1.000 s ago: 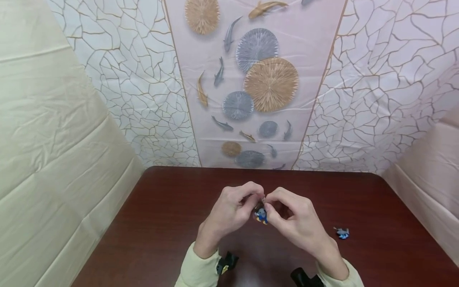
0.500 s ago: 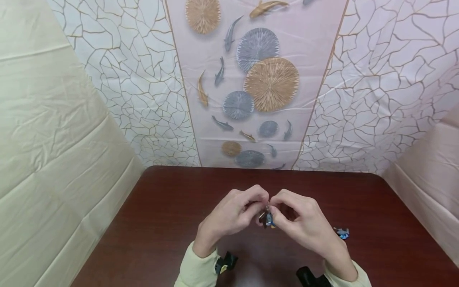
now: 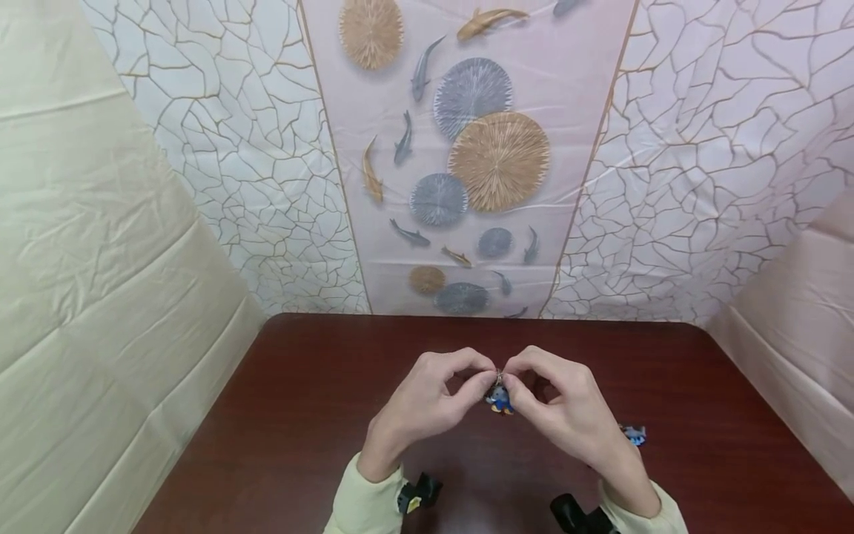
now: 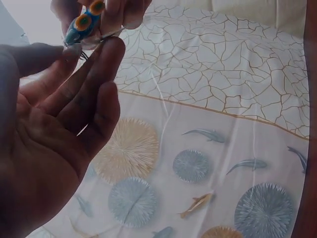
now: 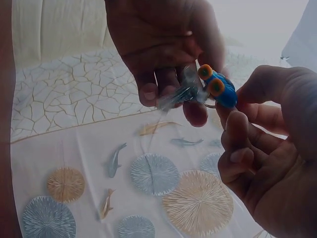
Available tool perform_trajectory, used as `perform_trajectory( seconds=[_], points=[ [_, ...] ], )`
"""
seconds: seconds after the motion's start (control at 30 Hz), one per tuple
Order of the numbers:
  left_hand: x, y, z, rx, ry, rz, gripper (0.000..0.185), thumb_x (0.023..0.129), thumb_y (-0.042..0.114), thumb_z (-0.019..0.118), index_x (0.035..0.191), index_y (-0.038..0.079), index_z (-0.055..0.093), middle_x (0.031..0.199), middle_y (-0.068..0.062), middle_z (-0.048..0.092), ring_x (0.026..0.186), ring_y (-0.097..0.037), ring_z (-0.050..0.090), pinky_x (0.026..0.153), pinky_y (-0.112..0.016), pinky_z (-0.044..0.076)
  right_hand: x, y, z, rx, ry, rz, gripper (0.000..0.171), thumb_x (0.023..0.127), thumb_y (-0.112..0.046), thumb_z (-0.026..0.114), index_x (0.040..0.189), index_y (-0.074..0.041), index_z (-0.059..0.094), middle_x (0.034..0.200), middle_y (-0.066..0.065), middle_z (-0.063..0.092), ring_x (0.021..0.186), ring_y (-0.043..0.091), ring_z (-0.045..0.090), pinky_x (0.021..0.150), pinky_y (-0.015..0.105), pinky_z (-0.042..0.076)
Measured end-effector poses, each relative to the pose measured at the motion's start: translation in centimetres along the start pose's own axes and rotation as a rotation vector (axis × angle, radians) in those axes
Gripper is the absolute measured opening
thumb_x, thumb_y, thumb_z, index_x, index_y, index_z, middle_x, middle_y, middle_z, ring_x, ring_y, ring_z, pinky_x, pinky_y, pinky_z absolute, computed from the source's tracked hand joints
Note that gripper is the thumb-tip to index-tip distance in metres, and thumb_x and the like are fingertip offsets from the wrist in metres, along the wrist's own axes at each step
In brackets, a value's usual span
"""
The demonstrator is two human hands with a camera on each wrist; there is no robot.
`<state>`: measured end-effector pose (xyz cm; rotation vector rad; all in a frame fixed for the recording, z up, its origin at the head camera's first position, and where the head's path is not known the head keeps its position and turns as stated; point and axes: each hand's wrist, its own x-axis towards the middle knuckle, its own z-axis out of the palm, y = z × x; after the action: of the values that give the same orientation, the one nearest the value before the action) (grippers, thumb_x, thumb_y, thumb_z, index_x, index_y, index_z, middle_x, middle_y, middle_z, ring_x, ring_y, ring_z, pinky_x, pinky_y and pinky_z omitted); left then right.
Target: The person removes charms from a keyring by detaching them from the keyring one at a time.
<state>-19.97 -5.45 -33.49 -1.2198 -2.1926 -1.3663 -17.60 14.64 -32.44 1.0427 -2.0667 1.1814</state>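
A small blue keychain figurine [image 3: 500, 402] with orange-yellow feet hangs between the two hands, above the table. At its top, my left hand [image 3: 430, 397] pinches the metal fitting with thumb and forefinger. From the other side my right hand [image 3: 567, 404] pinches near the same spot, its fingertips close to the left ones. The right wrist view shows the figurine [image 5: 220, 91] feet towards the camera, with a thin metal ring [image 5: 210, 105] beside it. A blurred, shiny, see-through piece [image 5: 183, 93] dangles by the left fingers; its kind is unclear.
A second small blue-grey figure [image 3: 634, 434] lies on the dark red-brown table [image 3: 320, 415], just past the right wrist and partly hidden by it. Black wrist devices [image 3: 419, 493] sit on the cuffs. A patterned cloth [image 3: 427, 245] hangs behind the table.
The figurine has swung and turned between the fingers, its blue front now facing the head camera. Both hands have drifted slightly right since a second ago, still pinching at its top.
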Motion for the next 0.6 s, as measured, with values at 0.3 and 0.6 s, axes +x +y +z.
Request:
perform_trajectory(
  seconds=[0.3,0.6],
  points=[
    [0.05,0.13,-0.01,-0.01,-0.009,0.05,0.005,0.095,0.016,0.064,0.097,0.014,0.069,0.086,0.004,0.071,0.077,0.003,0.063,0.065,-0.013,0.053,0.08,0.12,0.03,0.025,0.0,-0.04,0.03,0.08,0.011,0.067,0.09,-0.017,0.065,0.079,-0.01,0.06,0.063,-0.002,0.054,0.051,0.01,0.041],
    [0.16,0.15,-0.14,0.077,-0.033,0.126,0.004,0.095,0.014,0.063,0.097,0.015,0.067,0.086,0.008,0.068,0.08,0.007,0.059,0.068,-0.008,0.049,0.03,0.48,-0.23,0.006,0.011,-0.027,0.03,0.08,0.011,0.068,0.09,-0.018,0.066,0.078,-0.01,0.06,0.063,-0.002,0.054,0.05,0.011,0.041]
  ],
)
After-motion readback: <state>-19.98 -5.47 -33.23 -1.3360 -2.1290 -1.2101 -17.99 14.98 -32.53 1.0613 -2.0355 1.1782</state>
